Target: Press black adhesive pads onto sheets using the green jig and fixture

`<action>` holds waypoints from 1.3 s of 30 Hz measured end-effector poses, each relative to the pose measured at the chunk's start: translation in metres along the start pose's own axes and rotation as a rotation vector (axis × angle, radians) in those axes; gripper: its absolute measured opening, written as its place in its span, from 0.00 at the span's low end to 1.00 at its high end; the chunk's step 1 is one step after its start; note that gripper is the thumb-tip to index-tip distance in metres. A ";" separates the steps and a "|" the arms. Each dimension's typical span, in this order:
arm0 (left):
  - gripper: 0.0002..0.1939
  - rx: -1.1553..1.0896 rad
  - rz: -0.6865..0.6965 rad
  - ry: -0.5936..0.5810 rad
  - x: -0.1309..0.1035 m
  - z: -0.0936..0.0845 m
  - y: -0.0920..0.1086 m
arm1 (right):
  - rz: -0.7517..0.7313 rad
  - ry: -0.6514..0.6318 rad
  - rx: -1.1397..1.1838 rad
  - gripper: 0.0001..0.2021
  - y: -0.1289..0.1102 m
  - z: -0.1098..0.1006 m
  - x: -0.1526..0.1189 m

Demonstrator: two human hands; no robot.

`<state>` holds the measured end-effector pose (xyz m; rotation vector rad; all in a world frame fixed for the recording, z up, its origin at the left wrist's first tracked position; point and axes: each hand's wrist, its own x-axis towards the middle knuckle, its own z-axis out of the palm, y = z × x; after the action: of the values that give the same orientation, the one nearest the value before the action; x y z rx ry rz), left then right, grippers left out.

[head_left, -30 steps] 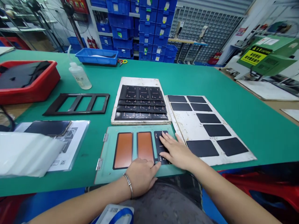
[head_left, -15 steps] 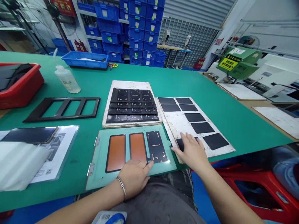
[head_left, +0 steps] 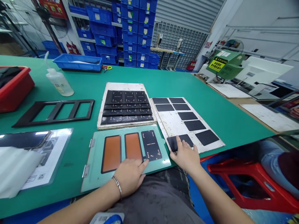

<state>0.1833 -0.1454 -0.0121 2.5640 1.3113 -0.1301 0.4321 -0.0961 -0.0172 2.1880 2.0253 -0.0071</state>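
Note:
A green fixture plate (head_left: 94,161) lies at the table's near edge, with two orange pads (head_left: 121,147) and one black dotted panel (head_left: 151,145) in its right slot. My left hand (head_left: 129,174) rests flat on the plate's near edge, its fingertips touching the panel's corner. My right hand (head_left: 185,154) lies on the nearest black rectangular pad (head_left: 174,142) on a white board (head_left: 174,123), fingers pressing it; the pad sits slightly over the board's left edge. Other black pads lie on that board. A second white board (head_left: 126,85) behind the plate holds stacked black dotted panels (head_left: 127,105).
A black three-window frame (head_left: 54,112) lies to the left, with a squeeze bottle (head_left: 58,82) and a blue tray (head_left: 77,62) behind it. A red bin (head_left: 14,88) stands far left. Laminated sheets and white foam (head_left: 21,158) lie near left. A red stool (head_left: 247,183) is under the table's right edge.
My right hand left the dotted panel in the plate and moved right onto the nearest black pad on the white board, sliding it left. My left hand stayed on the plate.

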 end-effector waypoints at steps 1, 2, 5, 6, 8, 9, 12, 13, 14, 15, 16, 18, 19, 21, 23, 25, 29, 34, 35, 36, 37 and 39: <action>0.24 -0.001 -0.001 0.005 0.000 0.000 0.000 | -0.006 0.010 0.005 0.38 -0.001 0.000 0.000; 0.24 -0.003 -0.002 0.009 0.000 0.001 0.000 | -0.015 0.021 0.014 0.38 -0.002 0.000 0.001; 0.24 -0.011 -0.007 0.015 -0.001 0.000 0.000 | -0.068 0.056 0.033 0.36 -0.009 -0.003 0.000; 0.24 -0.012 -0.007 0.015 -0.001 0.000 0.000 | -0.088 0.065 0.032 0.35 -0.011 -0.005 0.000; 0.24 -0.012 -0.006 0.018 -0.002 -0.001 0.000 | -0.123 0.081 0.022 0.34 -0.014 -0.014 -0.003; 0.23 -0.014 -0.005 0.022 -0.003 -0.002 0.001 | -0.134 0.089 0.019 0.34 -0.014 -0.021 -0.005; 0.23 -0.027 0.005 0.042 -0.004 -0.003 0.001 | -0.086 0.146 0.038 0.32 -0.003 -0.046 -0.005; 0.23 -0.031 0.007 0.049 -0.004 -0.004 0.001 | -0.046 0.172 0.061 0.32 0.004 -0.055 -0.004; 0.23 -0.035 0.007 0.055 -0.004 -0.004 0.001 | 0.001 0.198 0.091 0.31 0.012 -0.063 -0.001; 0.22 -0.039 0.006 0.061 -0.004 -0.003 0.001 | 0.047 0.220 0.127 0.31 0.021 -0.069 0.002; 0.22 -0.043 0.006 0.069 -0.005 -0.003 0.001 | 0.085 0.237 0.166 0.31 0.030 -0.074 0.007; 0.22 -0.061 0.017 0.090 -0.006 -0.002 0.000 | 0.134 0.261 0.250 0.32 0.049 -0.080 0.015; 0.22 -0.079 0.029 0.103 -0.007 -0.001 -0.001 | 0.148 0.274 0.300 0.32 0.057 -0.082 0.019; 0.23 -0.130 0.054 0.140 -0.011 -0.001 -0.003 | 0.164 0.312 0.411 0.31 0.069 -0.084 0.024; 0.23 -0.176 0.047 0.202 -0.016 -0.002 -0.009 | 0.155 0.380 0.560 0.30 0.072 -0.087 0.026; 0.23 -0.182 -0.015 0.278 -0.021 -0.004 -0.017 | 0.089 0.433 0.786 0.30 0.065 -0.091 0.026; 0.28 -0.103 -0.190 0.338 -0.033 -0.007 -0.040 | -0.182 0.303 1.288 0.31 0.022 -0.095 0.032; 0.42 -0.081 -0.252 0.196 -0.040 -0.001 -0.057 | -0.427 -0.092 1.511 0.30 -0.054 -0.079 0.048; 0.43 -0.088 -0.254 0.173 -0.041 0.000 -0.058 | -0.453 -0.158 1.531 0.30 -0.067 -0.074 0.050; 0.44 -0.095 -0.256 0.158 -0.041 0.001 -0.059 | -0.473 -0.212 1.542 0.30 -0.079 -0.068 0.053; 0.44 -0.102 -0.259 0.149 -0.040 0.002 -0.058 | -0.488 -0.254 1.545 0.30 -0.089 -0.063 0.055; 0.44 -0.114 -0.267 0.144 -0.040 0.002 -0.058 | -0.505 -0.320 1.522 0.29 -0.105 -0.055 0.059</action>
<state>0.1135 -0.1448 -0.0172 2.3309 1.6591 0.0794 0.3277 -0.0241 0.0182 1.6468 2.5215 -2.3948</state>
